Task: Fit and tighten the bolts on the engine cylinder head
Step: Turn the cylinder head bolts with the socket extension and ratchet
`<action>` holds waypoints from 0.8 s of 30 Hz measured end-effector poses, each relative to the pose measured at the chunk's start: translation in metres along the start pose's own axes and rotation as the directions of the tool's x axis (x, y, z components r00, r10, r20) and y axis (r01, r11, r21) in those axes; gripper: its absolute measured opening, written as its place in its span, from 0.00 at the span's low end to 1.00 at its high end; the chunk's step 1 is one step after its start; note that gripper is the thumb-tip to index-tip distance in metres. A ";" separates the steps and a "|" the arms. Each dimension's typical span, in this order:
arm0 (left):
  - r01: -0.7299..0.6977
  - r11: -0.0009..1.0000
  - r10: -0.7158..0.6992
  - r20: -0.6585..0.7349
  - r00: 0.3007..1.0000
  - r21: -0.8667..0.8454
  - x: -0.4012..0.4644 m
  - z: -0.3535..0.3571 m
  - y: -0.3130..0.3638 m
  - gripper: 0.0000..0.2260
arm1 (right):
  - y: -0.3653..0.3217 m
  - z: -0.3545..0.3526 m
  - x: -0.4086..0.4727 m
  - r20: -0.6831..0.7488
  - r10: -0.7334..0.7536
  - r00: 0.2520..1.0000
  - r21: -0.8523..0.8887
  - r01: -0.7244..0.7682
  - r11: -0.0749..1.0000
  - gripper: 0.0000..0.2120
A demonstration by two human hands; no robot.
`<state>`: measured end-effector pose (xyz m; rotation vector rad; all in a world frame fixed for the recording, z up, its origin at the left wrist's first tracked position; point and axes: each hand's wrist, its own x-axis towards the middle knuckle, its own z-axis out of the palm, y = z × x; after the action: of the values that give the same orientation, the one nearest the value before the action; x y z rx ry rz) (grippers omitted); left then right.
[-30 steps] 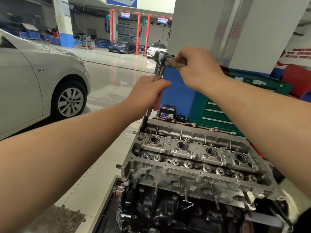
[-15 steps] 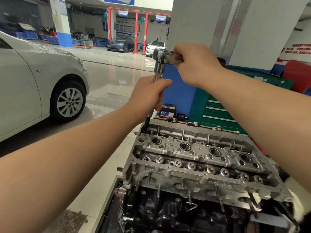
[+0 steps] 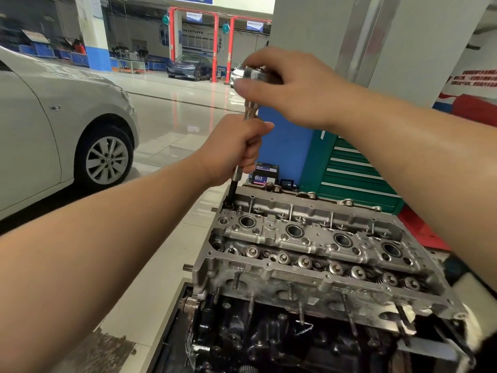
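Note:
A bare aluminium cylinder head point(image 3: 309, 238) sits on a dark engine block point(image 3: 269, 340) in front of me. A ratchet with a long extension bar point(image 3: 248, 111) stands nearly upright, its black socket point(image 3: 231, 192) seated in the bolt hole at the head's far left corner. My left hand point(image 3: 231, 149) grips the extension bar at mid height. My right hand point(image 3: 290, 87) holds the chrome ratchet head point(image 3: 254, 74) at the top, fingers curled round it. The bolt itself is hidden in the hole.
A silver car point(image 3: 53, 135) stands to the left on the glossy floor. A green tool cabinet point(image 3: 355, 173) and a blue-based pillar point(image 3: 285, 146) are behind the engine, with a small battery point(image 3: 265, 175) on the floor. Red items point(image 3: 473, 109) lie at right.
My right hand has slid from the ratchet handle onto the ratchet head at the top. My left hand keeps its grip on the extension. The camera has shifted slightly.

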<state>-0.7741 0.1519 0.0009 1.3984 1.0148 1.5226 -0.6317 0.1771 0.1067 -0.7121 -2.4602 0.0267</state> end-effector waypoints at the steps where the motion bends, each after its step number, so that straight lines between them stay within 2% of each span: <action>1: -0.019 1.000 0.020 -0.025 0.999 0.012 -0.001 0.004 -0.002 0.23 | -0.003 0.001 0.003 0.008 -0.011 1.000 -0.021 0.012 1.000 0.23; 7: -0.131 0.990 0.137 -0.147 0.979 0.052 -0.009 0.013 -0.009 0.17 | -0.018 0.000 0.010 0.115 -0.120 0.986 -0.117 0.133 0.984 0.12; 11: -0.133 0.989 0.122 -0.141 0.982 -0.068 -0.014 0.002 -0.008 0.18 | -0.033 0.005 0.017 0.155 -0.173 0.973 -0.160 0.197 0.967 0.10; 14: -0.151 0.981 0.124 -0.202 0.971 -0.125 -0.017 -0.004 -0.010 0.19 | -0.047 0.012 0.025 0.177 -0.213 0.961 -0.181 0.245 0.953 0.11; 16: -0.159 0.982 0.126 -0.282 0.951 -0.100 -0.018 -0.004 -0.011 0.17 | -0.051 0.014 0.030 0.186 -0.207 0.961 -0.175 0.240 0.955 0.11; 20: -0.151 0.985 0.171 -0.446 0.878 0.081 -0.017 0.006 -0.011 0.12 | -0.048 0.016 0.033 0.169 -0.194 0.966 -0.113 0.215 0.970 0.10; 24: -0.142 0.980 0.196 -0.532 0.824 0.142 -0.016 0.013 -0.014 0.14 | -0.046 0.013 0.035 0.207 -0.161 0.965 0.001 0.165 0.986 0.07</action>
<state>-0.7594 0.1425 -0.0171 1.1591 1.3439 2.1023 -0.6855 0.1571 0.1219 -0.5343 -2.7141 0.0179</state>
